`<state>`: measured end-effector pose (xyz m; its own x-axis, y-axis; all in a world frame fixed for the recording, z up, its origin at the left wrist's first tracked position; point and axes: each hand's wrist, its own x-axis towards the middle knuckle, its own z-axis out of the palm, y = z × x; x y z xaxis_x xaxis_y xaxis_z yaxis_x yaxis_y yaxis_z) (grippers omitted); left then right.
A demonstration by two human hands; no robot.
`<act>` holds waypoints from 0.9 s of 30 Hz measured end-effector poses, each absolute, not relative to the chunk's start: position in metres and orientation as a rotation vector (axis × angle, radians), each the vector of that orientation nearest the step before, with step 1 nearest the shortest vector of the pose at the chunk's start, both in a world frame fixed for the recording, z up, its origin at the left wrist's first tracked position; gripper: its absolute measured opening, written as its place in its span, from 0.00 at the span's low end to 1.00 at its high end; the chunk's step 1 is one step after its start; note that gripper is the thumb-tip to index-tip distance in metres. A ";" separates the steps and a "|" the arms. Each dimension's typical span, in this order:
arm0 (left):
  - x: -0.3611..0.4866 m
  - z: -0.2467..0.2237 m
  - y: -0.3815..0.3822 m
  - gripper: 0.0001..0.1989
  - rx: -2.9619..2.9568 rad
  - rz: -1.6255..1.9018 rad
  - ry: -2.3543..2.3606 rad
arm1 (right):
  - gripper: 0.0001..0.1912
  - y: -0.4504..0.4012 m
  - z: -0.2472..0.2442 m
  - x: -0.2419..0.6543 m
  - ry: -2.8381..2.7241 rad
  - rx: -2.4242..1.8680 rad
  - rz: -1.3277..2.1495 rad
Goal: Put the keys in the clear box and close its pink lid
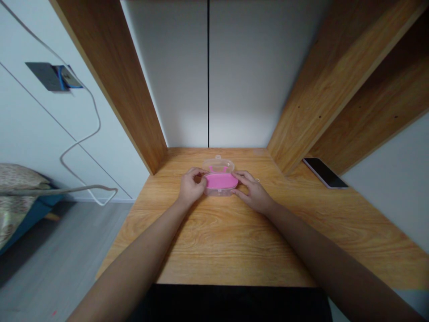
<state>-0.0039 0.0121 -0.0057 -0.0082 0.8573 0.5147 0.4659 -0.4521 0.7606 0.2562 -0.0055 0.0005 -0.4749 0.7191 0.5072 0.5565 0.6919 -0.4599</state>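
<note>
A small clear plastic box stands on the wooden desk, its clear lid tipped back on the far side. Over the box's opening lies a flat pink oval piece. My left hand pinches the left end of this pink piece between thumb and fingers. At the other end, my right hand has its fingers on the far right edge and its thumb by the box's near right side. What lies under the pink piece is hidden.
A phone lies on the desk at the right, beside a wooden upright. Another wooden panel rises at the left. A white cable hangs from a wall socket. Near my right fingers is a tiny pale loop.
</note>
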 end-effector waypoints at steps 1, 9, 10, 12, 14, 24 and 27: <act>-0.004 -0.005 0.011 0.09 1.910 1.430 1.355 | 0.31 -0.005 0.000 0.256 -2.205 -0.970 0.294; -0.002 0.003 0.002 0.11 2.163 1.298 1.196 | 0.21 -0.007 0.006 0.257 -2.188 -0.879 0.312; -0.002 0.003 0.002 0.12 2.193 1.280 1.174 | 0.20 -0.007 0.007 0.257 -2.182 -0.868 0.316; -0.002 0.004 0.001 0.17 2.242 1.244 1.137 | 0.18 -0.008 0.008 0.257 -2.167 -0.846 0.324; -0.002 0.004 0.001 0.24 2.285 1.217 1.113 | 0.16 -0.008 0.008 0.257 -2.151 -0.820 0.333; -0.002 0.001 0.001 0.34 2.261 1.216 1.109 | 0.14 -0.009 0.009 0.256 -2.087 -0.760 0.282; -0.002 0.000 0.002 0.35 2.253 1.222 1.111 | 0.15 -0.009 0.009 0.256 -2.100 -0.781 0.292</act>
<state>-0.0023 0.0023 -0.0001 0.3219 0.7713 0.5492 0.4732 -0.6334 0.6122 0.2557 -0.0088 0.0090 -0.4403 0.6253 0.6443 0.4256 0.7772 -0.4634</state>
